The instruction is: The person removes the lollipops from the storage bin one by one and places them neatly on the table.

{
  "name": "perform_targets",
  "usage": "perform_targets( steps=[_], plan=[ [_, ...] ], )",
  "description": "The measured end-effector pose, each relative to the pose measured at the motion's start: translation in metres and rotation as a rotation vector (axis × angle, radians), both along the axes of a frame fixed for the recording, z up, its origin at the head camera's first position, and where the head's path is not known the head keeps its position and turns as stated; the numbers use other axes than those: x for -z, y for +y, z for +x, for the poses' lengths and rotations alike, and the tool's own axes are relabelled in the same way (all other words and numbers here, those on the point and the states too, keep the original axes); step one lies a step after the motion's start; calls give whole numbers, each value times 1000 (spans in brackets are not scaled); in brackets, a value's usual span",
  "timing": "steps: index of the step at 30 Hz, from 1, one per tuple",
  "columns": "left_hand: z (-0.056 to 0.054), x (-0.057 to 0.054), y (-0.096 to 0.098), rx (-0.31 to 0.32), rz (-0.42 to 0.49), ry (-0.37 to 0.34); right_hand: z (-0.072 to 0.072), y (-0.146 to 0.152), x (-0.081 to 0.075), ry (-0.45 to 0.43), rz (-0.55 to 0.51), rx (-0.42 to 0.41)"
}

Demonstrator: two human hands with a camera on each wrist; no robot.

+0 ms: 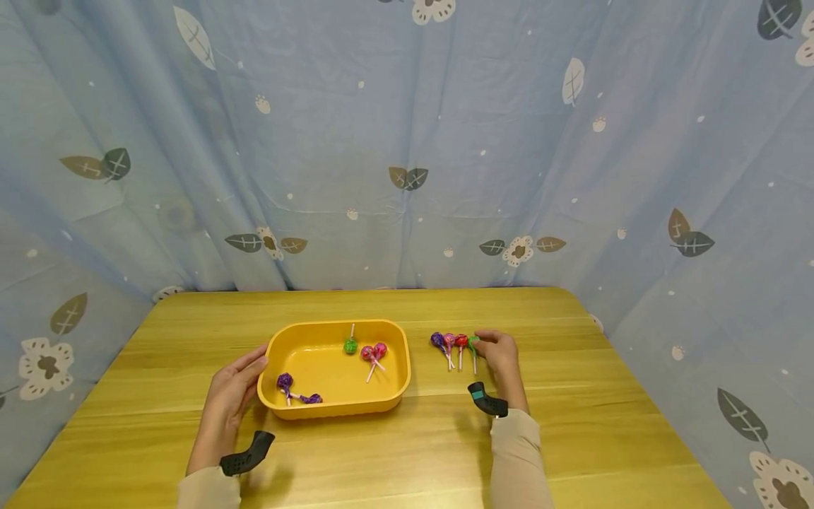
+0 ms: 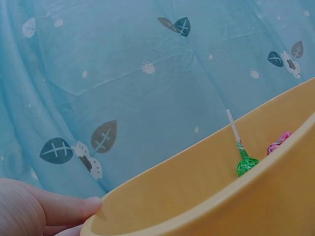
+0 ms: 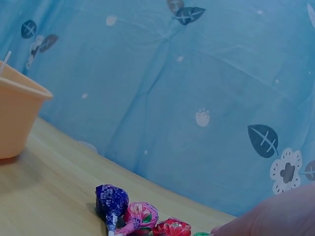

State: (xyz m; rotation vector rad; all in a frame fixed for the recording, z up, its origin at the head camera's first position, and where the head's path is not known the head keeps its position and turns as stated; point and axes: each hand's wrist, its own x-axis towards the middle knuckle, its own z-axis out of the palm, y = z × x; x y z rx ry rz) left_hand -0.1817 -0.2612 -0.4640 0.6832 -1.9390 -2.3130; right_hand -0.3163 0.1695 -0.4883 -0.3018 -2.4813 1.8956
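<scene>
A yellow tray stands on the table. My left hand holds its left side; in the left wrist view the thumb lies at the rim and the other fingers are mostly hidden below. Right of the tray lies a row of lollipops: a purple lollipop, a pink lollipop, a red lollipop and a green lollipop. With its fingertips my right hand pinches the green one's head, partly covering it. In the right wrist view only a sliver of that green wrapper shows.
Inside the tray, another green lollipop leans on the far wall, two pink lollipops lie crossed at the right, and two purple lollipops lie at the near left. A patterned blue curtain hangs behind the wooden table.
</scene>
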Motion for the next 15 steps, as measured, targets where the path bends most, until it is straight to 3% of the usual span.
perform_targets(
  steps=[15],
  plan=[
    [0,2,-2,22,-25,4,0,-2,-1,29,-30,27]
  ],
)
